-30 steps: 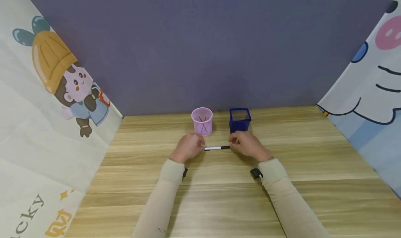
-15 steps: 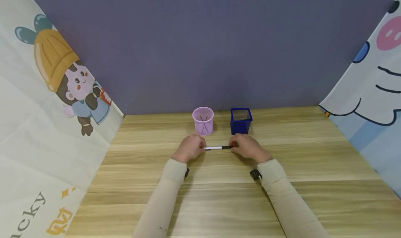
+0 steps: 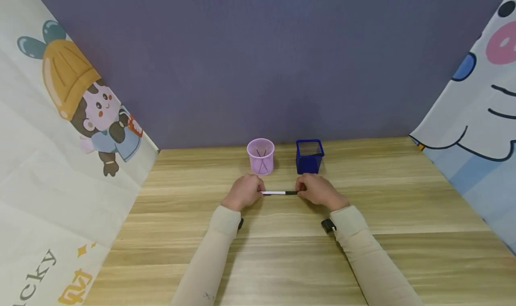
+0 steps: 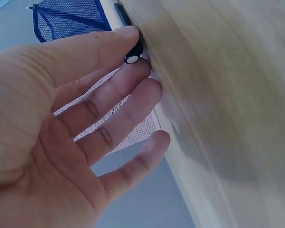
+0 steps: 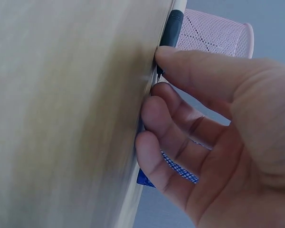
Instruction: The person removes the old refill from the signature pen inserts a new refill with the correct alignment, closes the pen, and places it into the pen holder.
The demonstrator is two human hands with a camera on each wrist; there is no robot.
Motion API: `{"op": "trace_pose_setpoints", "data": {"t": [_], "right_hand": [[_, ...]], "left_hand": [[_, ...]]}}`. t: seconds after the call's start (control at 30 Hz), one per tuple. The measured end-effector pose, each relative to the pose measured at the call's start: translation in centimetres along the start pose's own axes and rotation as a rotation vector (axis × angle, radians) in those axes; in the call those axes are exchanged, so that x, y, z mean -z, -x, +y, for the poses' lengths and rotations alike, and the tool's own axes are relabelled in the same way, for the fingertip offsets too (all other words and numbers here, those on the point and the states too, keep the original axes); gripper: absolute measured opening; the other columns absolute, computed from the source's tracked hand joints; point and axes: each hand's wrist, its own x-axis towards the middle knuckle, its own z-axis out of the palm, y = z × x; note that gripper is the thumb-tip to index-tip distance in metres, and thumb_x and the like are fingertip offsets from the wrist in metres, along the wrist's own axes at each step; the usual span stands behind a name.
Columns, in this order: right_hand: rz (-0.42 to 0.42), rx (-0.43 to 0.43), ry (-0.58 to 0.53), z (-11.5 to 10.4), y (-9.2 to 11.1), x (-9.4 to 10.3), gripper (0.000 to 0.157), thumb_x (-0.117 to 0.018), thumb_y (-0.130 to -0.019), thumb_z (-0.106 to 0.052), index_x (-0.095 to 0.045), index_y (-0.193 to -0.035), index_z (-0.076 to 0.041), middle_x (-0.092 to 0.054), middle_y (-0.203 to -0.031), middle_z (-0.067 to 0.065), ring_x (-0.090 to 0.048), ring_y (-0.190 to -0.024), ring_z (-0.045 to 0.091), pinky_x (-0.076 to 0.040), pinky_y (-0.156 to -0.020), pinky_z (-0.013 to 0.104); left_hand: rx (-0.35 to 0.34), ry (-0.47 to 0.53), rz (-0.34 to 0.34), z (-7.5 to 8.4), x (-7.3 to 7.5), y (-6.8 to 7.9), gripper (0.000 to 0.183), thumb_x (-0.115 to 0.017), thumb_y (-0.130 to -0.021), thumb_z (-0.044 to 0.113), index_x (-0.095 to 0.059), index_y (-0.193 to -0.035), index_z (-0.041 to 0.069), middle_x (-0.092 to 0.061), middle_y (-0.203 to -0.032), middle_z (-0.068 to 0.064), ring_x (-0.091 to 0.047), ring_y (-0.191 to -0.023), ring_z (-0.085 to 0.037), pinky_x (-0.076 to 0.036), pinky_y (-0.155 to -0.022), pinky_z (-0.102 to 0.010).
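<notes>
A white and black pen (image 3: 276, 193) lies sideways between the two hands, low against the table. The left hand (image 3: 243, 192) pinches its left end between thumb and forefinger; in the left wrist view a black end with a white disc (image 4: 132, 59) shows at those fingertips, the other fingers spread loosely. The right hand (image 3: 320, 192) pinches the black grip (image 5: 172, 31) near the pen's metal point, which shows just past the thumb in the right wrist view. Behind the left hand stands a pink mesh cup (image 3: 261, 163). A square blue mesh holder (image 3: 308, 163) stands behind the right hand.
The wood-grain table (image 3: 282, 261) ends at a grey-purple panel (image 3: 282, 64) behind both containers. Printed white sheets with cartoon figures hang left (image 3: 40, 171) and right (image 3: 479, 118). Dark crossed lines show in the pink cup.
The right fingers have come together on the pen's black end. Both hands and the pen have shifted very slightly toward the person; the two containers have stayed put.
</notes>
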Motion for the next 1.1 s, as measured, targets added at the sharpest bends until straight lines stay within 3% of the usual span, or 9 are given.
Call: {"op": "trace_pose_setpoints", "data": {"t": [0.53, 0.87, 1.1], "right_hand": [[0.000, -0.006, 0.004, 0.0, 0.1, 0.0, 0.009, -0.075, -0.091, -0.012, -0.069, -0.086, -0.016, -0.066, -0.081, -0.003, -0.058, -0.074, 0.013, -0.050, -0.069, 0.036], [0.031, 0.005, -0.132, 0.5, 0.0, 0.8, 0.003, -0.073, -0.092, -0.010, -0.071, -0.094, -0.011, -0.070, -0.082, -0.002, -0.062, -0.075, 0.010, -0.054, -0.070, 0.032], [0.039, 0.000, -0.177, 0.6, -0.1, 1.2, 0.009, -0.070, -0.095, -0.010, -0.075, -0.102, -0.010, -0.073, -0.085, -0.002, -0.064, -0.077, 0.011, -0.054, -0.071, 0.031]], "left_hand": [[0.001, 0.030, -0.001, -0.1, 0.1, 0.1, 0.008, -0.078, -0.088, 0.010, -0.080, -0.095, 0.012, -0.077, -0.091, -0.001, -0.069, -0.088, -0.018, -0.058, -0.084, -0.037], [0.003, 0.123, 0.026, 0.0, 1.4, 0.2, 0.011, -0.077, -0.089, 0.009, -0.079, -0.100, 0.009, -0.078, -0.096, -0.005, -0.072, -0.093, -0.022, -0.058, -0.089, -0.039], [-0.013, 0.139, 0.038, 0.0, 2.0, 0.5, 0.013, -0.075, -0.091, 0.009, -0.079, -0.103, 0.008, -0.078, -0.100, -0.007, -0.073, -0.094, -0.023, -0.058, -0.090, -0.041]]}}
